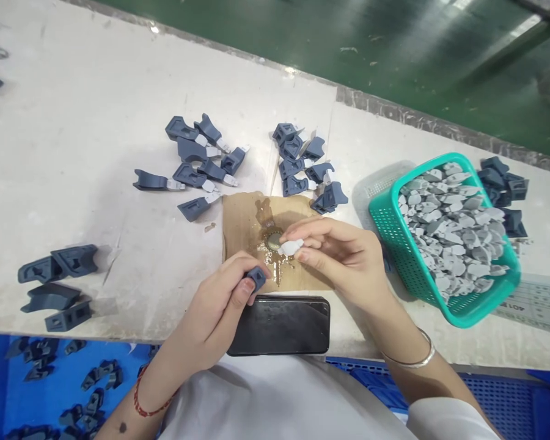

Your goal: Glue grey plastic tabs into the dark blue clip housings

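My left hand (229, 296) is closed around a dark blue-grey plastic part (256, 278), whose end with a square recess faces up. Between the thumb and fingers of my right hand (339, 250) is a small white plastic piece (291, 247). That piece is just beside a small round dish of liquid (274, 240), and I cannot tell whether they touch. The dish rests on a brown cardboard sheet (238, 223) with wet splashes around it. A black phone (284, 327) lies flat just below my hands.
A green basket (385, 223) full of white pieces stands at right. Blue-grey parts with white pieces attached lie in two groups behind the cardboard (190, 150) (296, 165). Bare blue-grey parts (57, 296) lie at left, others (502, 183) behind the basket. Blue bins (132, 366) sit below the table edge.
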A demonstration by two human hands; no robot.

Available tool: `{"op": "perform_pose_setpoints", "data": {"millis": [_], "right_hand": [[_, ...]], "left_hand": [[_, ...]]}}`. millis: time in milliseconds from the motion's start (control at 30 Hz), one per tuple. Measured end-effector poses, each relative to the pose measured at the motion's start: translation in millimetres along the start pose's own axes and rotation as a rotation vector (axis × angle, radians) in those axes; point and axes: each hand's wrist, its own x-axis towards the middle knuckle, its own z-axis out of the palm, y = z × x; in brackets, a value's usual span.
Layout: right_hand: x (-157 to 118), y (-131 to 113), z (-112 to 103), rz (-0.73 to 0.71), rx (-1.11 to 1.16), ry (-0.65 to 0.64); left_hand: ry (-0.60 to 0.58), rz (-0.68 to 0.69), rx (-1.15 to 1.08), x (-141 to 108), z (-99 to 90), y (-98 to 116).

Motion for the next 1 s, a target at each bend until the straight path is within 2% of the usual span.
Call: {"op": "perform_pose_setpoints", "data": {"millis": [267,500,1000], "right_hand": [[-1,-5,8,-0.030,0.008,-0.114],[-3,-6,11,-0.071,-0.023,-0.120],[-2,-6,14,-0.272,-0.206,-0.124]], "left_hand": [[-0.017,-0.013,0.032,3,0.6,3],[-0.026,0.008,0.060,4,-0.5,3],[-0.043,0.016,0.031,7,0.2,4]]}}
